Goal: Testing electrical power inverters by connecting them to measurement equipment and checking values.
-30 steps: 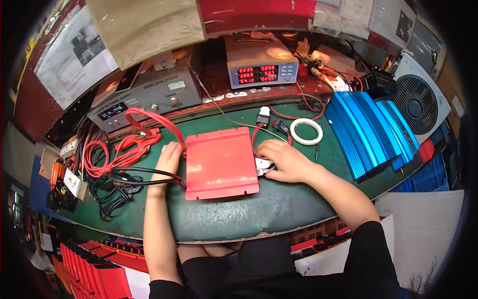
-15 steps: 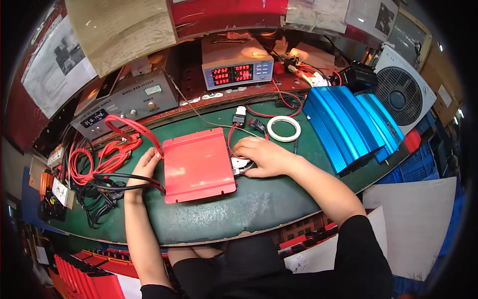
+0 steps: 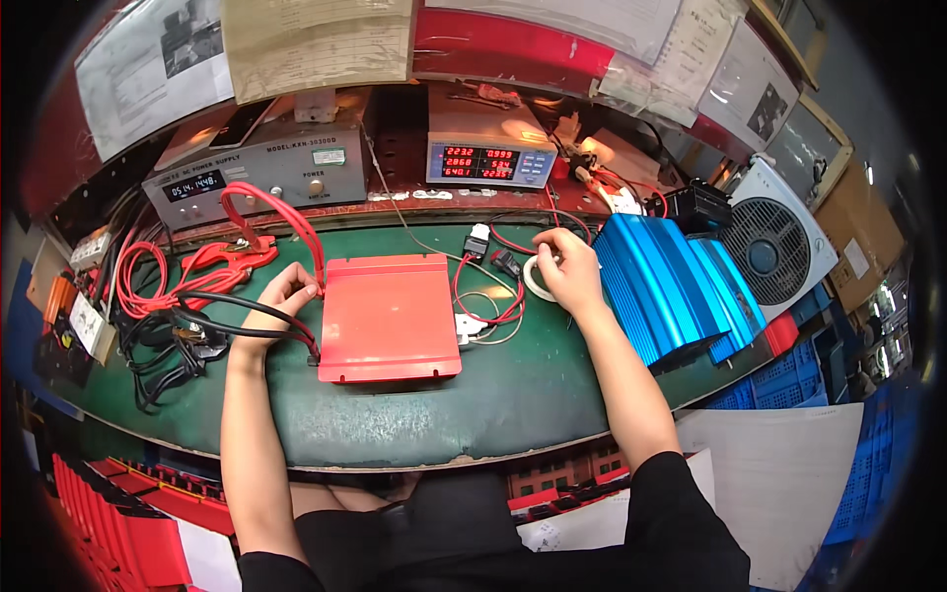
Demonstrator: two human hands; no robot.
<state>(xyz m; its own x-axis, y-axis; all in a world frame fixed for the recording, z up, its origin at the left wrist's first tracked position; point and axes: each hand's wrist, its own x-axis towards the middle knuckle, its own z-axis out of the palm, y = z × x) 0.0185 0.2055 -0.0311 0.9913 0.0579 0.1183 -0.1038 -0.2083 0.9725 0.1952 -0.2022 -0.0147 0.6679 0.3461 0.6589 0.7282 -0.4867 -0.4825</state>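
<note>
A flat red metal case [image 3: 390, 316] lies on the green bench top. My left hand [image 3: 276, 306] is at its left side, thumb and fingers drawn together beside the thick red cable [image 3: 286, 222] and black cable [image 3: 237, 304] that run into the case. What those fingers grip is hidden. Over a white ring [image 3: 532, 280] on the bench, my right hand [image 3: 570, 268] has its fingers curled, covering much of the ring. I cannot make out what is in them. A white plug [image 3: 468, 328] with thin wires sits at the case's right side.
A grey power supply [image 3: 256, 173] and a meter with red digits [image 3: 488, 158] stand at the back. Blue finned cases [image 3: 661, 291] and a fan [image 3: 782, 232] are at the right. Red clamps [image 3: 232, 255] and coiled cables lie left; small connectors [image 3: 506, 261] lie between case and ring.
My right hand has left the plug at the case's right side and moved right to the white ring. My left hand stays by the cables. The whole view has shifted.
</note>
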